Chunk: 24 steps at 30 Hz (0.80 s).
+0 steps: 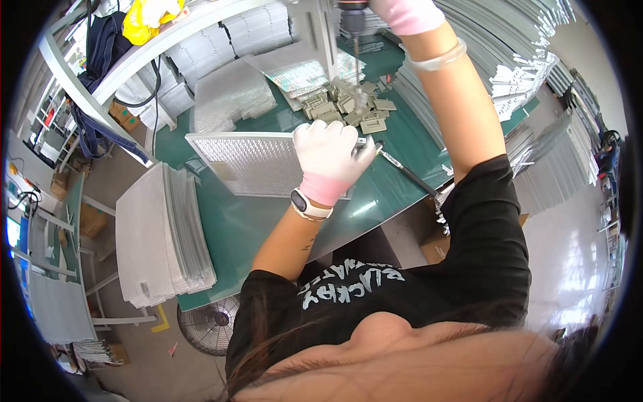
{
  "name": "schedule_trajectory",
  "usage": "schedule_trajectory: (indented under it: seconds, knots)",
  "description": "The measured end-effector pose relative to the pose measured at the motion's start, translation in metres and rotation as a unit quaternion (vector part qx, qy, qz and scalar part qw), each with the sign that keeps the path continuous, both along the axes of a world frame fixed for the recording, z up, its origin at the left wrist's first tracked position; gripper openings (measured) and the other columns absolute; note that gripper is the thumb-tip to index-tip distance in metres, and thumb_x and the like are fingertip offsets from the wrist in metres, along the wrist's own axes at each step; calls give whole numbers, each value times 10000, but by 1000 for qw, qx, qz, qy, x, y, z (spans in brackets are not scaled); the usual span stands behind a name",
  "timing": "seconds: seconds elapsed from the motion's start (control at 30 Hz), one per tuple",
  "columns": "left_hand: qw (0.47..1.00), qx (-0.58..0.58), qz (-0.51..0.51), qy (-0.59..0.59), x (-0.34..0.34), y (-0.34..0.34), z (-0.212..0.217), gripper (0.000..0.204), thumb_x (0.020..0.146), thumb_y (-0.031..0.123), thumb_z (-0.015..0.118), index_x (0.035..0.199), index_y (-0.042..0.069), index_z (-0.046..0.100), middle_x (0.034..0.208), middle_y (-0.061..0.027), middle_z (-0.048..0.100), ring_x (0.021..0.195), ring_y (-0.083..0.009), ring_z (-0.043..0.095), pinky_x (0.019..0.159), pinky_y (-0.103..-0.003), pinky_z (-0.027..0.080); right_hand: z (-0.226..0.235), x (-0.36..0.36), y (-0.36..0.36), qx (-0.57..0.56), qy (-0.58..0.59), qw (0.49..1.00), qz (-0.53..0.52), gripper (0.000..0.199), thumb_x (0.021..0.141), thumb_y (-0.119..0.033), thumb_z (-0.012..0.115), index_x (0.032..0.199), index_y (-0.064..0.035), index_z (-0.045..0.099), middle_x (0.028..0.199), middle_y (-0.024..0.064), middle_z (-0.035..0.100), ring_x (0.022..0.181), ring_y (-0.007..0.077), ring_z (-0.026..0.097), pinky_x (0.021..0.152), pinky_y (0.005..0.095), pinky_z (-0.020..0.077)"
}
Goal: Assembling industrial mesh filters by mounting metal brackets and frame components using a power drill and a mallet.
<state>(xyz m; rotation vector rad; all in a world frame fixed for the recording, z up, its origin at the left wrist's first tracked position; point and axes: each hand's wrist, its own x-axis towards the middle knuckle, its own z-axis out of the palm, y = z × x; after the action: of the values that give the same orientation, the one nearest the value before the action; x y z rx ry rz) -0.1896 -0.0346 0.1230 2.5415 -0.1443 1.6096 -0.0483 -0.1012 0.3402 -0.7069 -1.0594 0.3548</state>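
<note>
My left hand (pixel 328 157), in a white glove with a pink cuff, is closed over the upper edge of a framed mesh panel (pixel 258 161) near its right end. The panel stands tilted on its long edge on the green table. At the top edge my right hand (pixel 407 12), gloved the same way and partly cut off, is raised beside a power screwdriver (pixel 352 19) and appears to grip it. Its long thin bit (pixel 357 48) points down, blurred, over a pile of olive-grey flat plates (pixel 373 125). A dark rod-like tool (pixel 408 174) lies right of my left hand.
A stack of mesh sheets (pixel 144 228) stands on the green table (pixel 228 234) at left. Clear-wrapped sheets (pixel 234 100) lie behind the panel. Long metal strips (pixel 462 74) are piled at right. A metal post (pixel 321 40) rises behind the plates. A floor fan (pixel 218 325) stands below.
</note>
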Motion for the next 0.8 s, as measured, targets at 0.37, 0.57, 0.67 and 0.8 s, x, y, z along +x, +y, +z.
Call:
schedule_trajectory:
  seconds: [0.37,0.57,0.67,0.8]
  knots:
    - [996,-50,-46,61,3,3,2,97,678,258,718,709,191,656,628,10,586,621,-240,584,579,-414,382,-24,-19,-10,-20,44,999,-1,296,958,-434,613,867,-155,570,705,9,571,546,129,538,445,269,448]
    - [997,-36,-65,25,-1,6,2,153,709,248,709,855,206,703,769,31,649,680,-225,615,615,-404,416,-22,-22,-3,-41,85,993,-75,255,954,-404,632,903,-156,600,701,13,579,531,130,533,425,249,424]
    - [995,-38,-88,-37,6,6,-3,65,719,245,736,717,217,676,715,57,644,609,-207,598,692,-397,390,-25,-20,0,-29,53,998,-16,239,954,-373,640,926,-138,604,709,21,584,553,124,548,440,238,430]
    - [994,-41,-87,-43,10,5,-18,66,732,248,735,766,201,705,731,45,653,618,-181,609,654,-374,425,-63,-5,10,-3,-94,993,67,251,970,-333,617,1025,-89,595,731,45,598,589,143,571,485,249,451]
